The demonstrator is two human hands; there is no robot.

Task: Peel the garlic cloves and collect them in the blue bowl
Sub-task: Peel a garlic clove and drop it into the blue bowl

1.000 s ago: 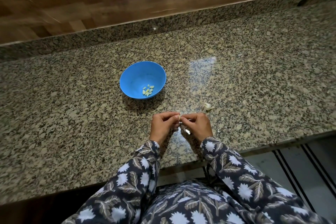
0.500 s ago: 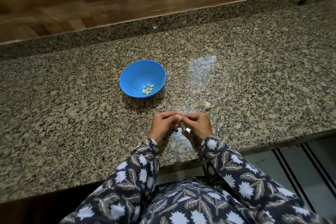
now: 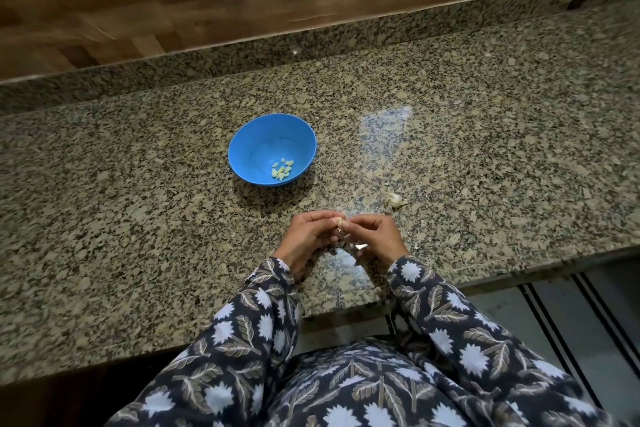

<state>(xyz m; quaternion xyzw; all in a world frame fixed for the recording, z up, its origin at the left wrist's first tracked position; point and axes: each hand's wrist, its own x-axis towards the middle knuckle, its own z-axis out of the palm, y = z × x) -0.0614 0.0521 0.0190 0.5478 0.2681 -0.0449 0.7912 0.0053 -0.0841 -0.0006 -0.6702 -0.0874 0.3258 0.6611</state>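
One blue bowl [image 3: 254, 144] sits on the counter [image 3: 138, 218], left of the middle. It stands the right way up. In the bottom of it lies one little heap of peeled cloves [image 3: 282, 170], pale yellow-green, about eight of them. They are too small to count for sure. They point all different ways.

Nearer the person, two hands meet over the counter's front edge. The left hand [image 3: 306, 236] has its fingers [image 3: 318, 217] curled in, and the tips pinch one garlic clove [image 3: 341, 222]. The clove is tiny and mostly hidden, so I cannot tell which way it points. The right hand [image 3: 379, 236] curls its fingers [image 3: 363, 219] too and pinches the same clove from the other side. Just under the hands shows one white scrap of skin [image 3: 361, 246].

To the right, one lump of unpeeled garlic [image 3: 394, 200] lies on the counter, near the right hand but not touching it. Both arms wear dark sleeves [image 3: 450, 322] with white flowers.
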